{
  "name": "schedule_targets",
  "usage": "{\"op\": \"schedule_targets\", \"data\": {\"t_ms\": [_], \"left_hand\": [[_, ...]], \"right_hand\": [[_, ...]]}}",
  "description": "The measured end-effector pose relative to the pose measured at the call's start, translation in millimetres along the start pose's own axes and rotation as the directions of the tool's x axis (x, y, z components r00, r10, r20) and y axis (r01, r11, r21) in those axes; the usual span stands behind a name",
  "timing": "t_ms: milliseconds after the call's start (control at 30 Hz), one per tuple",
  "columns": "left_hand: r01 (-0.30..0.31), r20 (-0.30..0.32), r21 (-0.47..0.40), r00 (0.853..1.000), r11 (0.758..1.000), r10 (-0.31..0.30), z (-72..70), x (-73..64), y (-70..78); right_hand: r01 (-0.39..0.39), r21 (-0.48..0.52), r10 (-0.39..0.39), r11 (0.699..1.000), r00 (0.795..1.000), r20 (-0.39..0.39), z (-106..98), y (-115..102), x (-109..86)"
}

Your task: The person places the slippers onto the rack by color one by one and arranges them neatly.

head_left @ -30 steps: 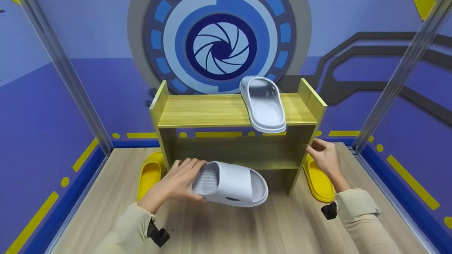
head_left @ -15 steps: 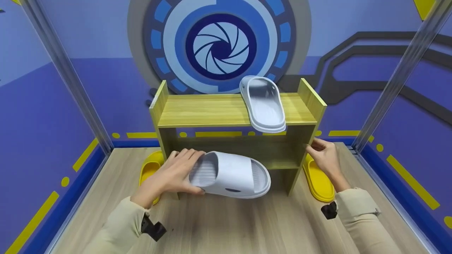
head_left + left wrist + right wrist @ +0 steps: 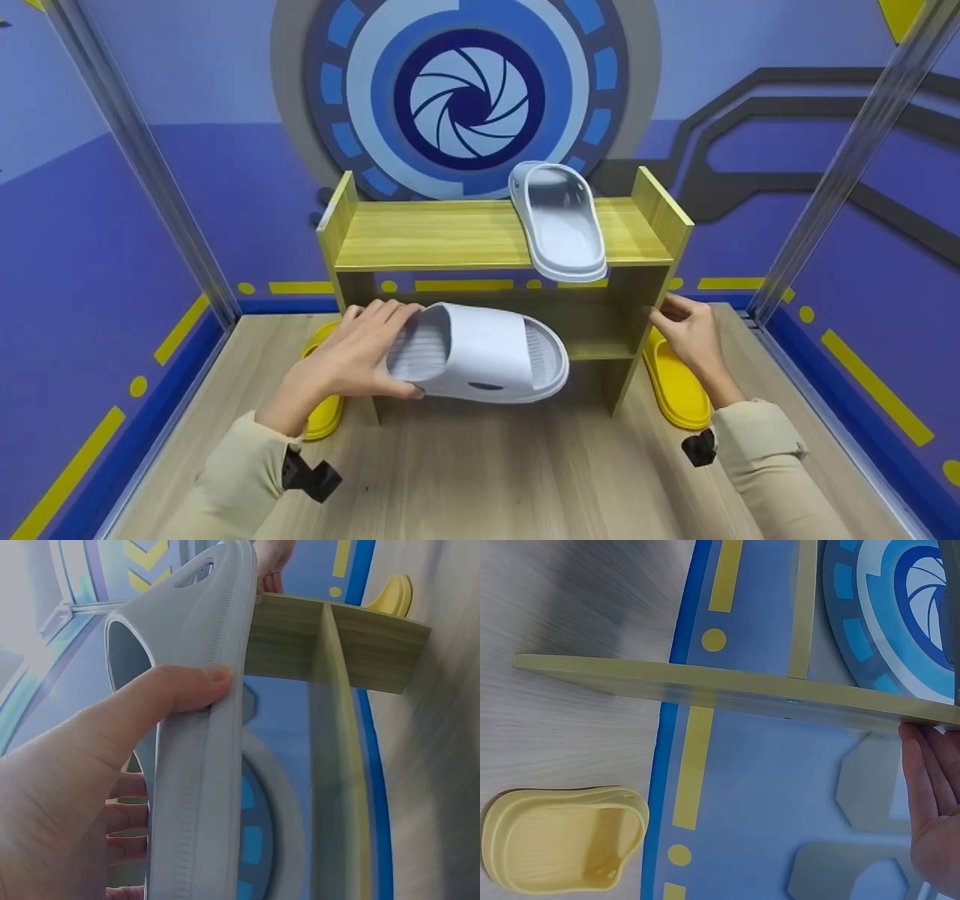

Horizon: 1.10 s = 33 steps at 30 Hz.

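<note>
My left hand (image 3: pixel 349 356) grips a light grey slide sandal (image 3: pixel 487 349) by its heel end, thumb along the near edge and fingers over the far edge. The sandal hangs above the table, toe pointing right, overlapping the rack's middle opening in the head view. In the left wrist view my thumb (image 3: pixel 196 688) presses the sandal's side. My right hand (image 3: pixel 688 334) touches the outer face of the shoe rack's right side panel, fingers fairly straight in the right wrist view. On top of the wooden shoe rack (image 3: pixel 427 236) rests a light grey clog (image 3: pixel 566 225), heel jutting over the front edge.
Yellow clogs stand on the table at either side of the rack: the left clog (image 3: pixel 324 420) partly behind my left hand, the right clog (image 3: pixel 679 382) below my right hand. Blue printed walls (image 3: pixel 217 202) and metal posts (image 3: pixel 847 165) enclose the wooden table (image 3: pixel 480 480).
My left hand has lifted the grey slide sandal and shifted it slightly left. The right hand and the clog on top of the rack stay where they were.
</note>
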<state>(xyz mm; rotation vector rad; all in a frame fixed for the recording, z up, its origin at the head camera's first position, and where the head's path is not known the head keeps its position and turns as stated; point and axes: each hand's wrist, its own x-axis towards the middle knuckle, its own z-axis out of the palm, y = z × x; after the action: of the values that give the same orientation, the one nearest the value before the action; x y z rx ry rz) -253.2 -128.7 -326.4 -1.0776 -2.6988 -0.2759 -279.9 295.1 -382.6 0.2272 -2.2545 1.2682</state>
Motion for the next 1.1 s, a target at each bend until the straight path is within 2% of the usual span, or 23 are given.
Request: {"op": "schedule_targets", "data": {"t_ms": [400,733,1000,1100], "left_hand": [[0.060,-0.015,-0.003,0.998,0.998,-0.060,-32.7,2.9,3.4],[0.076,-0.069,0.008,0.995,0.997,-0.076,-54.3,4.8,5.4],[0.166,-0.074,0.033,0.984,0.986,-0.163,-65.8,7.9,2.2],[0.214,-0.081,0.023,0.974,0.977,-0.211,-69.7,10.4,1.2]], "right_hand": [[-0.004,0.003,0.004,1.000,1.000,-0.005,0.0,-0.6,0.5],[-0.007,-0.009,0.007,1.000,1.000,-0.023,-0.3,-0.5,0.0],[-0.013,0.017,0.013,1.000,1.000,-0.009,-0.1,-0.3,0.1],[-0.009,0.019,0.009,1.000,1.000,-0.007,0.4,10.8,2.5]]}}
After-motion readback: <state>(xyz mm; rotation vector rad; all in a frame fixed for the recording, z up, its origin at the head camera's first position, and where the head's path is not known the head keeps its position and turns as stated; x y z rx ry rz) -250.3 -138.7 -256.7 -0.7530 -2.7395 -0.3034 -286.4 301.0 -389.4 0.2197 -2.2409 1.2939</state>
